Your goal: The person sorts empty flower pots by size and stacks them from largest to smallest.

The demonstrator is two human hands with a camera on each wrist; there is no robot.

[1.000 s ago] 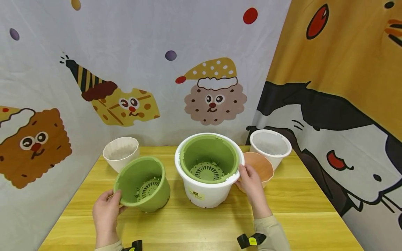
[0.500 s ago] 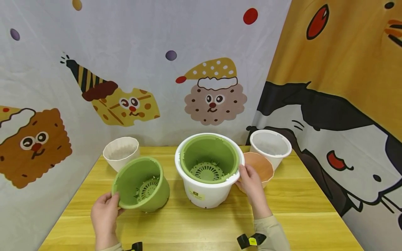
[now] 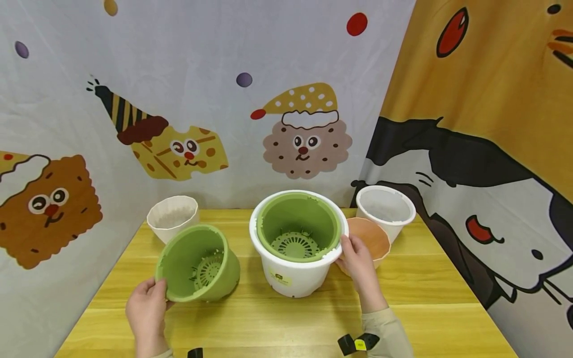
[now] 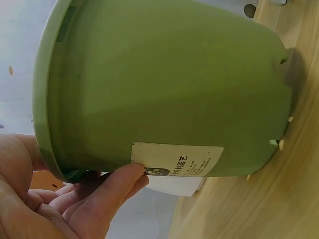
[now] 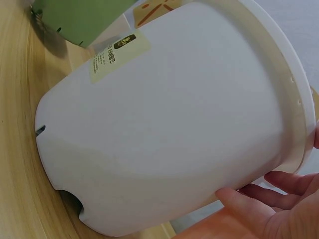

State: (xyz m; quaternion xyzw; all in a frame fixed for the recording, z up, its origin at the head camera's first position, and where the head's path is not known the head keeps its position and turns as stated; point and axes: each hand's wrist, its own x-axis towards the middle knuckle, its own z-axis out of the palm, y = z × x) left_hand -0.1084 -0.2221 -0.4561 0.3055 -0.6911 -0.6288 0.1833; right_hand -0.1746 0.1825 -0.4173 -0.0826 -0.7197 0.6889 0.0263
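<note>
My left hand (image 3: 146,309) pinches the near-left rim of a green plastic flower pot (image 3: 230,273), thumb over the edge and fingers on the outer wall. That pot tilts toward the left, and its slotted bottom shows inside. A pale label (image 4: 192,160) is stuck on its side in the left wrist view. My right hand (image 3: 359,261) grips the right rim of a large white flower pot (image 3: 297,278). Nested in the white pot is a second green pot (image 3: 299,214). The right wrist view shows the white pot's label (image 5: 119,56) and notched base.
At the back left stands a cream pot (image 3: 172,214) with a wavy rim. An orange pot (image 3: 369,238) sits close behind my right hand, and another white pot (image 3: 387,209) is at the back right. Printed curtains (image 3: 286,44) enclose the wooden table (image 3: 250,328).
My left hand has shifted slightly left and down, tipping the green pot further to the left. The right hand and the white pot stay where they were.
</note>
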